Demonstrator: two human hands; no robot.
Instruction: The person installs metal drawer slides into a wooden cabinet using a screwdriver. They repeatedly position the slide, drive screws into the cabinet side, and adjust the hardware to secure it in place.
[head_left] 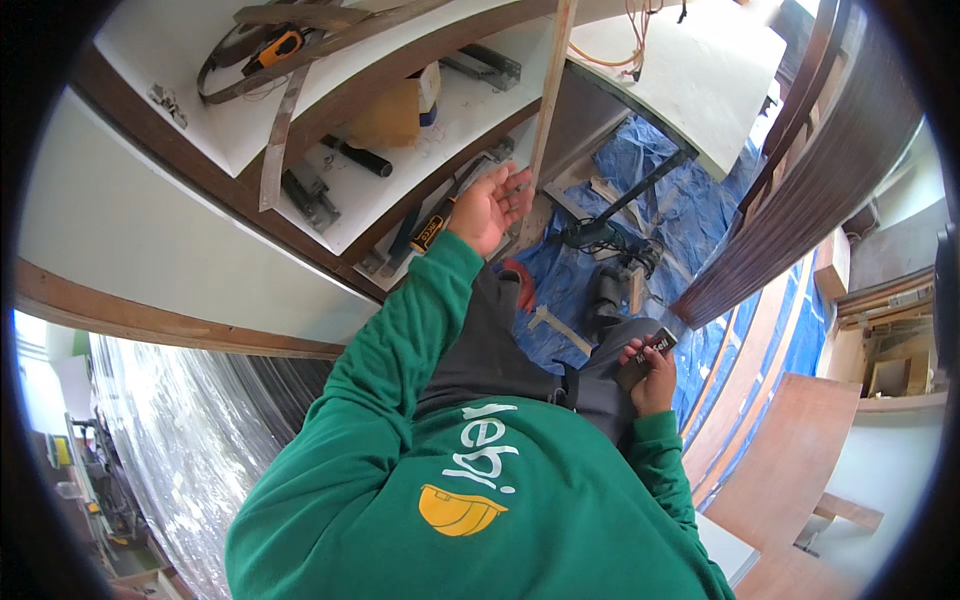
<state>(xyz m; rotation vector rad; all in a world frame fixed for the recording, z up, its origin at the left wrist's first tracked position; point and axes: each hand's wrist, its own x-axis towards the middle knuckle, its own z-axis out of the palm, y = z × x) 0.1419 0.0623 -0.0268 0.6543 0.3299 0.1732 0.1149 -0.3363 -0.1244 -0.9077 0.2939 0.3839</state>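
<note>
My left hand [486, 212] is raised at the front of a white cabinet with dark wood edging [370, 53], palm up, fingers apart and slightly curled. Its fingertips are beside a thin upright wooden strip [550, 95]; I cannot tell whether they touch it. Just below that hand lies a yellow and black tool or package [430, 228] on the lower shelf. My right hand [652, 390], low at my right thigh, is closed around a small dark block [650, 348] with white lettering. Nearby shelves hold a black cylinder [360, 157], metal hinges or rails [310, 198] and a cardboard piece [388, 115].
A white panel [712, 70] juts out at the top over blue sheeting [670, 220] with a black pole [640, 190], cables and offcuts. A dark wood piece [800, 190] rises at the right, above plywood boards [760, 470]. Plastic-wrapped material [185, 440] stands at the left.
</note>
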